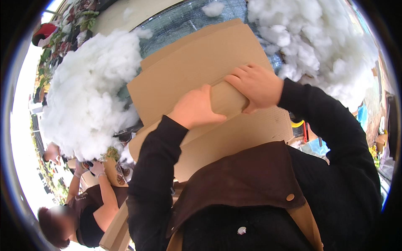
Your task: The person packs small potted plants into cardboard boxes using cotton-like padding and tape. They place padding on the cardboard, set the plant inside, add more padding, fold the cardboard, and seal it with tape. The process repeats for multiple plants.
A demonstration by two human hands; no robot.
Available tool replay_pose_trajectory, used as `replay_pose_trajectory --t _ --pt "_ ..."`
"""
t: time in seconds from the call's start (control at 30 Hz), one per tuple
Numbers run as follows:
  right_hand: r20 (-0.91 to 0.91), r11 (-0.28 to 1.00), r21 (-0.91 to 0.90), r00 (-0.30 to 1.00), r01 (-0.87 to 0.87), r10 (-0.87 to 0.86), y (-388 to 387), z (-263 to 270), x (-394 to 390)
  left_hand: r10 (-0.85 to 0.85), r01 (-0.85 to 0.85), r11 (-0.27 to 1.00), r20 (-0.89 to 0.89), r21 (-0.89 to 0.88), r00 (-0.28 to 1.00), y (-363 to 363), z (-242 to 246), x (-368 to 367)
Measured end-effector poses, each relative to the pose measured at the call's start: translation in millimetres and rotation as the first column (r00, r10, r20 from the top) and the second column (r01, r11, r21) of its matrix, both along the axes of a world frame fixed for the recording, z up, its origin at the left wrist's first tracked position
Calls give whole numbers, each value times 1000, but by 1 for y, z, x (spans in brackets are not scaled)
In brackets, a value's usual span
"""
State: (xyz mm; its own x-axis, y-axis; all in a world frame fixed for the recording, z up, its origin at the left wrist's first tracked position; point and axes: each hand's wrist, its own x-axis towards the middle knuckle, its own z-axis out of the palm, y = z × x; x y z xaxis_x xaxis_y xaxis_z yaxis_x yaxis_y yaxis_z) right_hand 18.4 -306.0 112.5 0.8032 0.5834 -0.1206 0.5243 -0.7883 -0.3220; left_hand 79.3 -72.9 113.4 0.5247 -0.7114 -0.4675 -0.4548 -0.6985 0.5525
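A large piece of corrugated cardboard [201, 59] lies before me, its near part bent along creases towards my apron. My left hand [199, 106] rests across the bent section, fingers pointing away and thumb stretched to the right. Just right of it, my right hand [256, 86] lies on the cardboard near its right edge, fingers spread over the crease and thumb towards me. The hands are a short way apart. The near cardboard panel [232, 141] slopes down against my brown apron [241, 175]. Whether fingertips curl around the fold is hard to tell.
White fibre stuffing is heaped at left [88, 91] and right [314, 40], with a small tuft [213, 8] on the dark glossy surface beyond. A co-worker [94, 207] wearing gloves is at lower left, near long cardboard pieces [114, 229]. Tools with red and yellow parts [305, 131] lie at right.
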Motion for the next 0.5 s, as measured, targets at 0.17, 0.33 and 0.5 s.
replay_pose_trajectory --t 0.17,0.33,0.5 --pt "-236 995 86 970 -42 61 -12 -17 37 -158 197 979 401 -59 902 -16 9 4" --pt "-257 959 278 966 54 20 -16 -21 42 -32 40 999 259 -25 965 -33 -7 -11" --pt "-270 976 -22 938 218 -216 -3 -37 78 4 -10 999 192 31 981 -28 -12 -1"
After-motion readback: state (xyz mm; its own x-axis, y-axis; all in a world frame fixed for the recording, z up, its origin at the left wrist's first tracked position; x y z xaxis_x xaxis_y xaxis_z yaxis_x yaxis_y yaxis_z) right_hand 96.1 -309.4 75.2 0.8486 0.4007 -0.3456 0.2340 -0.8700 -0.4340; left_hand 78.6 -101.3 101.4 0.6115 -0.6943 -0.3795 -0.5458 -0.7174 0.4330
